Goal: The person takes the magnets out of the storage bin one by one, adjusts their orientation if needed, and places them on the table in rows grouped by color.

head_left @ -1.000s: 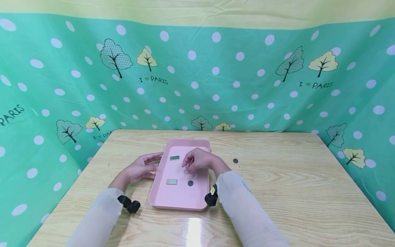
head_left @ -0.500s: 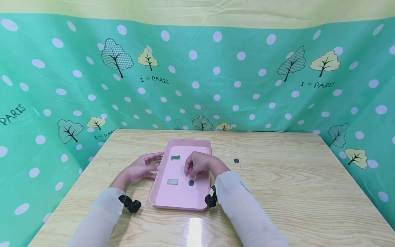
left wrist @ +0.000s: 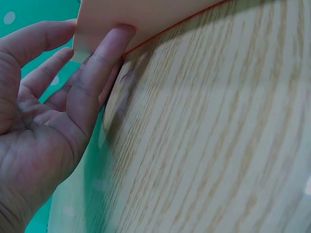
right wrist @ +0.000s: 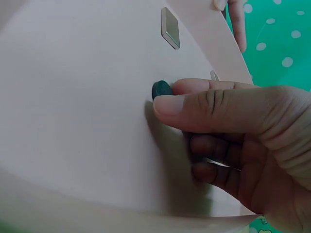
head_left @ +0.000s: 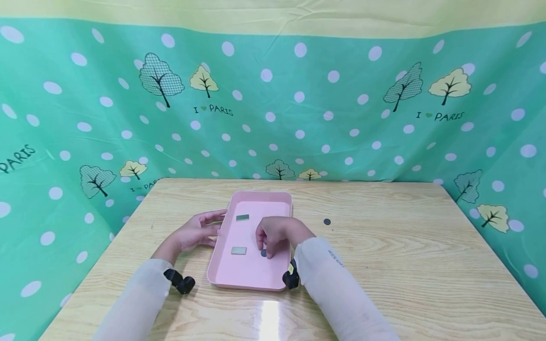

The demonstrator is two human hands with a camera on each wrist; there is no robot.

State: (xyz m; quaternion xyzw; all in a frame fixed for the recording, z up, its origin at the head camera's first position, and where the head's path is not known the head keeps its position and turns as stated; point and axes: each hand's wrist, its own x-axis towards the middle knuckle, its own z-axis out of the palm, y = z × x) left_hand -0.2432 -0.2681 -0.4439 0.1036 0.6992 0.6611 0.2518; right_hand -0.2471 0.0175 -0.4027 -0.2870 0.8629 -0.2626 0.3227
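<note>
Your right wrist view showed what the head view left partly covered: your right hand pinched a dark disc between thumb and forefinger, the remaining fingers curled. That disc was inside the pink tray, in its nearer half, right of centre; whether it was clear of the tray's floor could not be told. Your left wrist view showed the thumb tip of your left hand against the tray's outer wall; the hand was loosely spread, fingertips touching the tray's left side. Only the head view showed the second disc, on the table to the right of the tray.

Count: one tray; two discs, one inside the tray, one outside; two flat blocks, both in the tray's left half, the near block and the far block, well apart.
</note>
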